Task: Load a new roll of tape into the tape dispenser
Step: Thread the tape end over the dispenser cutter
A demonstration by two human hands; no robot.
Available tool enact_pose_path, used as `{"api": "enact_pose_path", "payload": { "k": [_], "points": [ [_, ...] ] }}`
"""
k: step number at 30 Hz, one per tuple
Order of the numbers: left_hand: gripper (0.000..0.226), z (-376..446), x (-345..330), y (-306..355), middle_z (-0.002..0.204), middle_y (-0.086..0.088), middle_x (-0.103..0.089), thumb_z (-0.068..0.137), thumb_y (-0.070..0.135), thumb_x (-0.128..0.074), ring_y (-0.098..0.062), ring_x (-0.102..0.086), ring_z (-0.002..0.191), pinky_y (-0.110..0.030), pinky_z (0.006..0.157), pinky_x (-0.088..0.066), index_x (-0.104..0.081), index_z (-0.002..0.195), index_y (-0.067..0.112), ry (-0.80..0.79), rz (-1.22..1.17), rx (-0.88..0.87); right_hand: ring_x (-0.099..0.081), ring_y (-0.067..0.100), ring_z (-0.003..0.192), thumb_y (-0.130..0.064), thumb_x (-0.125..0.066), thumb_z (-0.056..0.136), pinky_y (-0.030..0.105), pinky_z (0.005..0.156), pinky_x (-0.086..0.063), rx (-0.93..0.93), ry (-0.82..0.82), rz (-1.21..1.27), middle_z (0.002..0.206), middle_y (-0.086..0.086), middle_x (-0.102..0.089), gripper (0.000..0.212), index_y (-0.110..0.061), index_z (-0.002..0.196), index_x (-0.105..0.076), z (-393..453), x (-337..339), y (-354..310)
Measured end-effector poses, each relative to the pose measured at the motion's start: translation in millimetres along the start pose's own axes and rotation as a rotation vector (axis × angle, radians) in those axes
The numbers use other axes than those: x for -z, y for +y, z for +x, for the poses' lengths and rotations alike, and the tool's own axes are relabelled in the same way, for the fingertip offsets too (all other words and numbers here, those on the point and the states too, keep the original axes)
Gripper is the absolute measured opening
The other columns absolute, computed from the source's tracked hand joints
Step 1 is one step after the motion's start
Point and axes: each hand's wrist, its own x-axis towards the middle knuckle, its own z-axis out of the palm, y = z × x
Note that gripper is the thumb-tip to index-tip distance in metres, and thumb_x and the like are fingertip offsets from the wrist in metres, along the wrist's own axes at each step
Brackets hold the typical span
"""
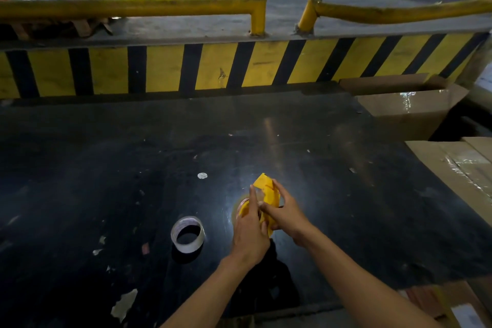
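Both hands, left hand (250, 231) and right hand (286, 214), clamped on the yellow dispenser (269, 194) (roll (188, 234) lying left of them), risking a slip or snagged tape.

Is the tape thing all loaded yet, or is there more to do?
Not yet. Both hands, left hand and right hand, hold the yellow tape dispenser above the black table; a roll seems to sit in it, partly hidden. A clear tape roll lies untouched on the table. Whether that one goes in next, I cannot tell.
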Motion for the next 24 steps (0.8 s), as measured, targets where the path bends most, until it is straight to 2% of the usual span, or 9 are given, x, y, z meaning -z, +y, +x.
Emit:
{"api": "enact_pose_path", "payload": {
  "k": [2,4,6,9,12,14,16,19,24],
  "points": [
    [0.107,0.0,1.2,-6.1,0.152,-0.005,-0.054,0.099,0.015,-0.056,-0.023,-0.053,0.139,-0.041,0.116,-0.046,0.034,0.149,0.044,-0.054,0.098,-0.031,-0.062,0.027,0.117,-0.043,-0.079,0.069,0.050,0.087,-0.060,-0.003,-0.011,0.042,0.141,0.001,-0.052,0.086,-0.050,0.143,-0.035,2.6,4.8,7.8],
    [0.107,-1.6,3.9,-6.7,0.159,-0.002,-0.049,0.097,0.019,-0.058,-0.026,-0.047,0.147,-0.047,0.120,-0.043,0.030,0.155,0.039,-0.101,0.141,-0.069,-0.064,0.029,0.114,-0.029,-0.079,0.074,0.047,0.082,-0.062,-0.015,-0.022,0.096,0.140,0.003,-0.054,0.081,-0.047,0.143,-0.038,6.5,8.9,16.6],
    [0.094,-4.2,8.4,-8.5,0.156,-0.002,-0.054,0.095,0.023,-0.057,-0.024,-0.057,0.138,-0.047,0.115,-0.048,0.004,0.166,0.027,-0.059,0.150,-0.129,-0.067,0.030,0.109,-0.020,-0.076,0.078,0.037,0.068,-0.063,-0.032,-0.041,0.171,0.137,0.009,-0.058,0.077,-0.045,0.142,-0.042,9.1,12.1,23.8],
    [0.070,-5.0,13.6,-26.3,0.146,-0.003,-0.060,0.095,0.018,-0.054,-0.023,-0.056,0.130,-0.041,0.113,-0.046,-0.032,0.161,0.025,0.111,0.140,-0.111,-0.069,0.026,0.101,-0.012,-0.073,0.082,0.025,0.056,-0.056,-0.038,-0.041,0.183,0.130,0.010,-0.063,0.070,-0.044,0.138,-0.047,10.4,15.8,33.2],
    [0.059,-3.2,16.8,-48.6,0.153,-0.008,-0.055,0.103,0.015,-0.055,-0.024,-0.052,0.140,-0.023,0.109,-0.037,-0.038,0.160,0.018,0.030,0.091,0.062,-0.070,0.023,0.081,-0.013,-0.073,0.082,0.032,0.057,-0.055,-0.119,-0.069,0.179,0.115,0.010,-0.068,0.063,-0.048,0.129,-0.052,12.3,15.8,46.0],
    [0.060,-4.8,18.1,-59.4,0.151,-0.006,-0.059,0.104,0.016,-0.055,-0.017,-0.059,0.133,-0.017,0.102,-0.038,-0.036,0.161,0.021,-0.107,0.029,0.157,-0.065,0.020,0.064,-0.014,-0.072,0.083,0.034,0.056,-0.052,-0.185,-0.103,0.165,0.098,0.013,-0.069,0.062,-0.047,0.132,-0.052,15.5,14.5,58.7],
    [0.066,-7.5,17.6,-67.1,0.143,-0.001,-0.067,0.101,0.018,-0.060,-0.010,-0.062,0.125,-0.022,0.104,-0.046,-0.036,0.161,0.030,-0.177,-0.012,0.188,-0.060,0.014,0.050,-0.013,-0.071,0.086,0.030,0.051,-0.048,-0.241,-0.148,0.142,0.083,0.012,-0.066,0.065,-0.044,0.138,-0.048,18.6,12.0,70.4],
    [0.079,-6.8,15.0,-81.9,0.129,0.007,-0.075,0.087,0.024,-0.075,-0.010,-0.068,0.121,-0.037,0.110,-0.053,-0.042,0.157,0.038,-0.233,-0.028,0.215,-0.061,0.009,0.047,-0.019,-0.071,0.088,0.028,0.048,-0.048,-0.276,-0.214,0.082,0.082,0.009,-0.065,0.068,-0.044,0.143,-0.042,24.6,8.2,77.0],
    [0.076,2.2,16.0,-86.9,0.120,0.014,-0.077,0.071,0.043,-0.089,-0.003,-0.072,0.113,-0.026,0.098,-0.057,-0.056,0.140,0.043,-0.287,-0.028,0.203,-0.051,0.015,0.042,-0.020,-0.064,0.093,0.026,0.040,-0.043,-0.277,-0.347,-0.034,0.050,-0.002,-0.061,0.067,-0.045,0.147,-0.033,44.9,7.8,72.5]
  ]
}}
